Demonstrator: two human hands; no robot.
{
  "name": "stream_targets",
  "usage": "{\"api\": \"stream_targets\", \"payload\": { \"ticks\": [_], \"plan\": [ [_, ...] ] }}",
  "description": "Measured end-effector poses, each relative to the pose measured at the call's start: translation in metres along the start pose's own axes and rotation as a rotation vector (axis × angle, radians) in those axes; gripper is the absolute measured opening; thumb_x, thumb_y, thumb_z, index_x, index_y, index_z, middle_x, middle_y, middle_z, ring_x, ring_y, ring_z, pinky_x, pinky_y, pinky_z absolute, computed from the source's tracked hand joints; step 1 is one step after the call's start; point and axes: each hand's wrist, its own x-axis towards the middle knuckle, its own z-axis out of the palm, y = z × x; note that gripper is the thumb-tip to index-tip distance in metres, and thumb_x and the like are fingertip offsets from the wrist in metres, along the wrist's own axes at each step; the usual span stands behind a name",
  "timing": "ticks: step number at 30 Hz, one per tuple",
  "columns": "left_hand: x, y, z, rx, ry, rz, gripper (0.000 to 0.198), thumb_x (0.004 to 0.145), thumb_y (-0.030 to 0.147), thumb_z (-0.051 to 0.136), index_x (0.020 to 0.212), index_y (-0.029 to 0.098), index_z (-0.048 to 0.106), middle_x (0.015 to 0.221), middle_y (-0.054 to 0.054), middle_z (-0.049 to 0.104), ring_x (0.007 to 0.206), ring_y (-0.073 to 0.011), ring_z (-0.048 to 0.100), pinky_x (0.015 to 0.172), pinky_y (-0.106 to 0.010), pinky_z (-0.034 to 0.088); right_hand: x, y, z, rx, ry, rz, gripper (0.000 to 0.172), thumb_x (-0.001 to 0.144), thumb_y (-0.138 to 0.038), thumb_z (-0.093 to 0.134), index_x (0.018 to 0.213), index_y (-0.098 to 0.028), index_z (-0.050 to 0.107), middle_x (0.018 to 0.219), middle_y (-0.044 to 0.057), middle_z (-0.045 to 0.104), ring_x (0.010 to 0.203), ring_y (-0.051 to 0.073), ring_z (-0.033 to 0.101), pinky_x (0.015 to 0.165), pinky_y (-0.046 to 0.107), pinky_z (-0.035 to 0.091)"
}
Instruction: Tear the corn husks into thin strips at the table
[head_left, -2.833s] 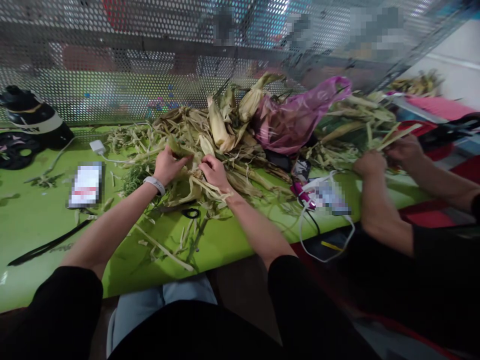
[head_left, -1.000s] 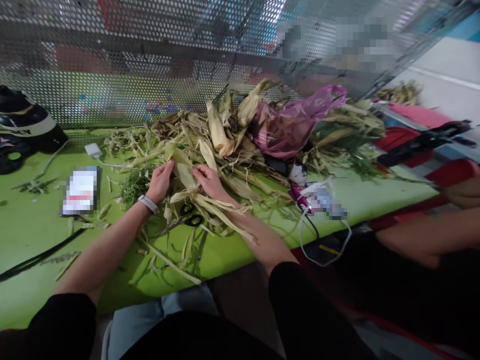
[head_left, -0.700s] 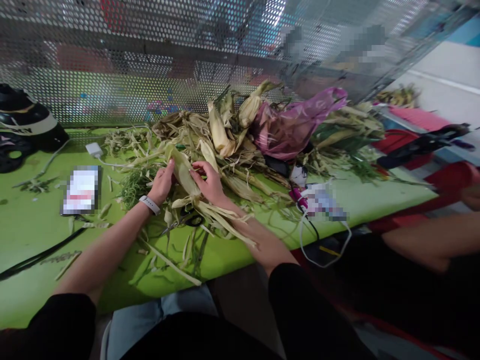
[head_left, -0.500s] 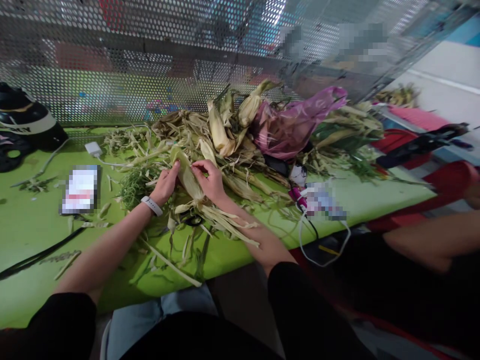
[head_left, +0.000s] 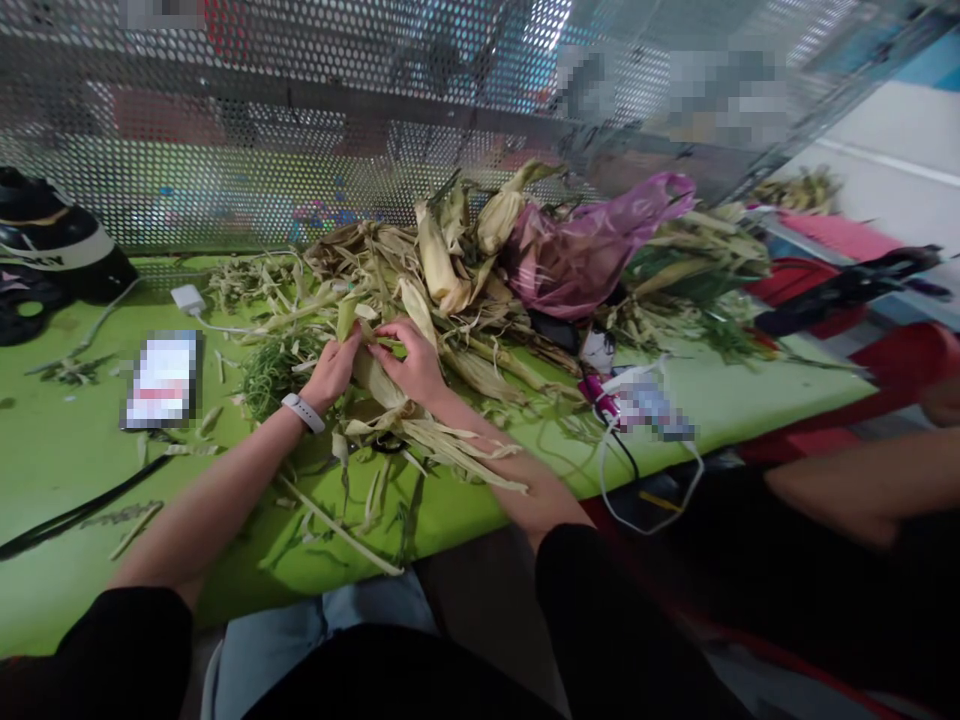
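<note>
Pale green-yellow corn husk (head_left: 373, 378) lies between my two hands above the near middle of the table. Its upper edge is pinched by my left hand (head_left: 332, 372), which wears a light watch band on the wrist. From the other side my right hand (head_left: 415, 364) grips the husk near the same edge, thumb and fingers closed on it. Stringy husk strips (head_left: 457, 445) trail from its lower end toward my right forearm. Beside my left hand sits a clump of thin green strands (head_left: 268, 375).
Behind my hands lies a heap of dry husks (head_left: 442, 260) with a pink plastic bag (head_left: 562, 262). A phone (head_left: 161, 380) is at left; a cable and charger (head_left: 187, 298) lie above it. Perforated metal screen (head_left: 262, 130) borders the back. Another person's arm (head_left: 862, 475) is at right.
My right hand has shifted slightly left, closer to my left hand. The husk's upper part has folded over between the fingers, where it stood flatter before.
</note>
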Motion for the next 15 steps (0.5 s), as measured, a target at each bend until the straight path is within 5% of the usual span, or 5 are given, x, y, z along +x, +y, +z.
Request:
{"api": "stream_targets", "payload": {
  "ticks": [15],
  "plan": [
    [-0.0008,0.0063,-0.0047,0.097,-0.047,0.018,0.058,0.081,0.073,0.055,0.058,0.020,0.045,0.056,0.001,0.035,0.054,-0.0123,0.035,0.049,-0.029,0.028,0.0050,0.0055,0.0089,0.132,-0.004,0.151,0.017,0.089,-0.038,0.056,0.088,-0.021,0.061,0.087,0.004,0.068,0.083,0.018,0.063,0.084,0.035,0.052]
  ]
}}
